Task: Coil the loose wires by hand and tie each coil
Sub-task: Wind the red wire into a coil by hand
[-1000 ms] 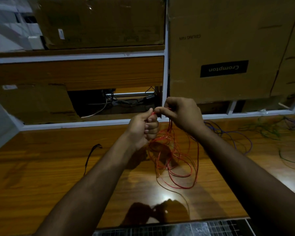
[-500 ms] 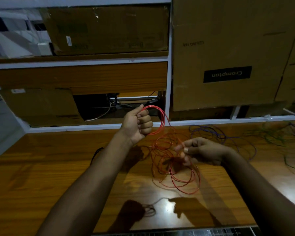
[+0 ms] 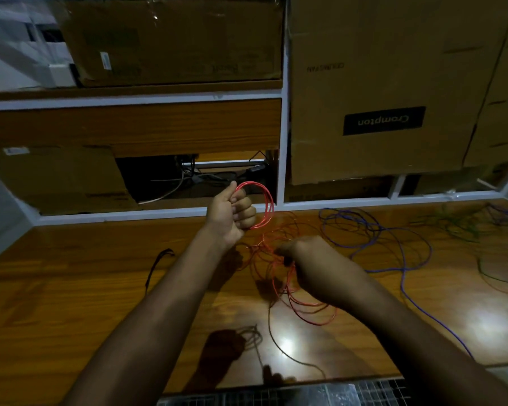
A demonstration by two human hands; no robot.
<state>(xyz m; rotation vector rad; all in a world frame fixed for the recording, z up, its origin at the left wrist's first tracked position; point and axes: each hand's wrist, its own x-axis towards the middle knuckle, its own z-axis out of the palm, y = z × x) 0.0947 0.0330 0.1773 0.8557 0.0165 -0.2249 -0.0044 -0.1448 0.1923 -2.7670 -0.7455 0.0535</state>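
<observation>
The right hand (image 3: 314, 265) is motion-blurred at centre frame, and its fingertips are turned out of sight, so its apparent pinch on the red wire (image 3: 291, 291) is unclear. The green wire (image 3: 487, 271) runs off the right edge. Both forearms are cut off by the bottom edge.

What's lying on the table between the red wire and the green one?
In the head view, loose blue wire sprawls on the table between red wire and green wire.

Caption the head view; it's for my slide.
Left hand holds a red wire coil; right hand gathers loose loops.
</observation>
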